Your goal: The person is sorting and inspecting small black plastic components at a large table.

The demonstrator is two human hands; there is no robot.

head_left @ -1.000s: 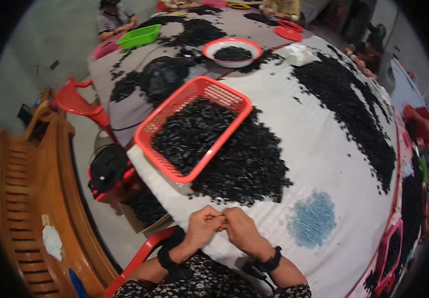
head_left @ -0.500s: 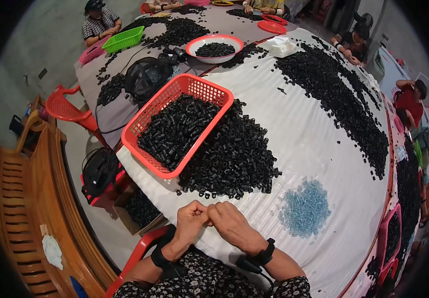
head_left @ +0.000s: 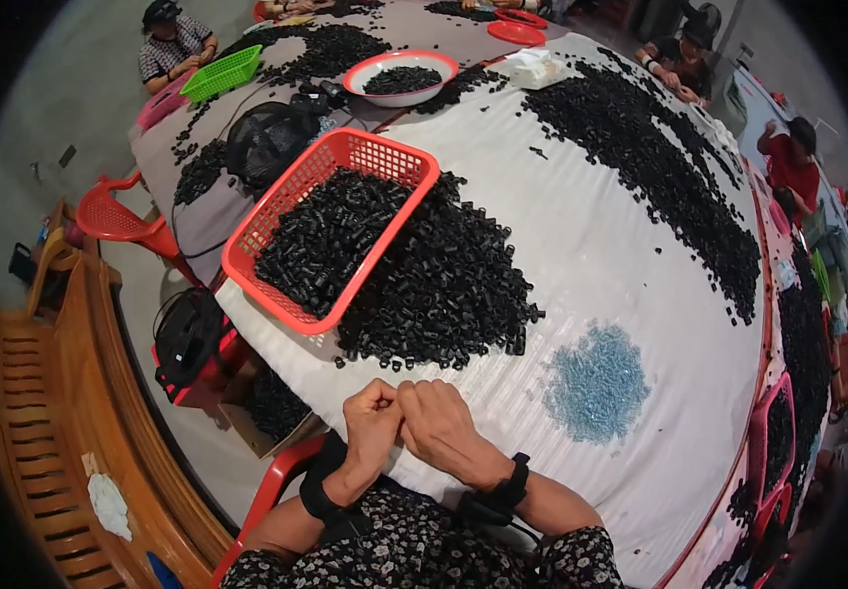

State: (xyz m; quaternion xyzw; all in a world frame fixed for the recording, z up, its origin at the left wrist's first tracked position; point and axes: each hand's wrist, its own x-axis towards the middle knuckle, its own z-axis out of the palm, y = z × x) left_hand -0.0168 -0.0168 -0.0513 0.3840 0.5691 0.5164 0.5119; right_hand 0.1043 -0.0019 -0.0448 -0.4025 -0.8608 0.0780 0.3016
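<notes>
My left hand [head_left: 372,429] and my right hand [head_left: 443,429] meet over the near edge of the white-covered table [head_left: 581,265]. The fingers of both are closed and pressed together at the tips; whatever sits between them is hidden. Just beyond lies a heap of small black cylindrical plastic parts [head_left: 443,294]. A red plastic basket [head_left: 333,326], tilted against that heap, holds more black parts [head_left: 326,236]. Right of my right hand is a round patch of small clear bluish pieces [head_left: 598,385].
A red-rimmed white basin [head_left: 401,80] and a green basket [head_left: 222,75] stand farther off. A long band of black parts [head_left: 640,167] spreads at the right. Several people sit round the table. A wooden bench [head_left: 51,422] and a red chair [head_left: 119,218] are at left.
The whole view has shifted slightly, so the table things appear a little higher and farther left. My hands stay together, fingertips still touching.
</notes>
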